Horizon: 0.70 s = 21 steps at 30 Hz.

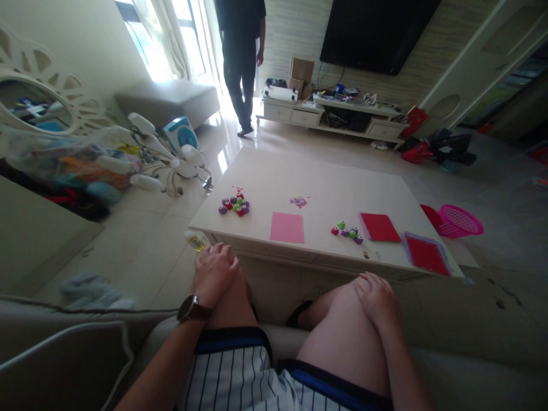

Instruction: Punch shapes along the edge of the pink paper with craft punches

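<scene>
At the near long side of a white table, the person sat with both hands on the knees. The left hand lay draped over the left knee, fingers close together and loosely bent, pinching nothing. The right hand rested on the right knee, fingers slightly curled, likewise gripping nothing. Neither hand touched the tabletop.

The step in hand was judged to be a pause. To be kept well, it called for slack wrists, palms fully supported by the knees, and fingers held back from the table's edge, since light loose pieces could scatter if brushed.

Materials were noted as follows. A flat pink sheet, rectangular, with small marks along its right border, lay on the table between the knees. Beyond it sat a heap of tiny multicoloured bits, too small to identify. To its left stood a cluster of rounded, eyed pieces in purple, green and red; a smaller matching group lay to its right. Further right were a smooth red sheet with rounded corners and a red panel with a lavender border. A bottle of yellowish content appeared near the left hand; its support could not be determined.
</scene>
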Motion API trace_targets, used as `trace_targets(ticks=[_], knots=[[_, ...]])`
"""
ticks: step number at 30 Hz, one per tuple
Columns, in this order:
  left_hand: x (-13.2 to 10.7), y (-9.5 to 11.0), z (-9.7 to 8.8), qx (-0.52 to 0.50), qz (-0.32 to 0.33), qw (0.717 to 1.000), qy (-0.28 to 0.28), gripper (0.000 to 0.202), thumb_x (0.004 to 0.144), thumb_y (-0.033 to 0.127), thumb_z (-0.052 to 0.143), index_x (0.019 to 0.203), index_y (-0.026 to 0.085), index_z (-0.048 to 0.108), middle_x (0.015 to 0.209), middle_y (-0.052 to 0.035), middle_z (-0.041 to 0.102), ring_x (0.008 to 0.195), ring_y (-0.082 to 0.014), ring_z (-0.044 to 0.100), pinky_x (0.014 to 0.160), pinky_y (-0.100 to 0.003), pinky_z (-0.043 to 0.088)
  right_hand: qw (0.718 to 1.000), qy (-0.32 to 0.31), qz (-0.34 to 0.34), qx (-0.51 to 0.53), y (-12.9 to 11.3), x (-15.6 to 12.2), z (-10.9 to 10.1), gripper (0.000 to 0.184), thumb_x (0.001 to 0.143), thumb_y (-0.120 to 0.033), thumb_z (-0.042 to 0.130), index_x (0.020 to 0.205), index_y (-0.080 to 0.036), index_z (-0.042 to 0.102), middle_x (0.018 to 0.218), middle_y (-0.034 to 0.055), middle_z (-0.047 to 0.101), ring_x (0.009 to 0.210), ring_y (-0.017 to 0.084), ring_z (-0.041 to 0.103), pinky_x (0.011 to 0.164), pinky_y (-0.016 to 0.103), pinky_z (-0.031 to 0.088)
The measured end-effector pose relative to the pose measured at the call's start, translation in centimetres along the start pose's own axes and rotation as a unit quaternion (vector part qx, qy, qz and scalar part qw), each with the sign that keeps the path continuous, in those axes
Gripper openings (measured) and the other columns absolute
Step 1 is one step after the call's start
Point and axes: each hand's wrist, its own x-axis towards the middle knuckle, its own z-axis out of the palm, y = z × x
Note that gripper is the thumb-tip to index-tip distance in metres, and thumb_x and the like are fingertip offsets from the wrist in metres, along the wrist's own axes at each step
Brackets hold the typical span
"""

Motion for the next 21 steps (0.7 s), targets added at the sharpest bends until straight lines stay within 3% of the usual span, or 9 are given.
trace_targets(ticks=[21], knots=[[-0.06, 0.11, -0.09, 0.006, -0.004, 1.0, -0.001, 0.036, 0.096, 0.039, 0.047, 0.123, 0.024, 0.067, 0.146, -0.0116, 0.058, 0.137, -0.0367, 0.046, 0.105, -0.053, 0.046, 1.0, 0.0, -0.003, -0.007, -0.19, -0.1, -0.27, 0.047, 0.09, -0.046, 0.046, 0.116, -0.019, 0.074, 0.135, 0.0101, 0.069, 0.128, 0.032, 0.055, 0.109, 0.048, 0.043]])
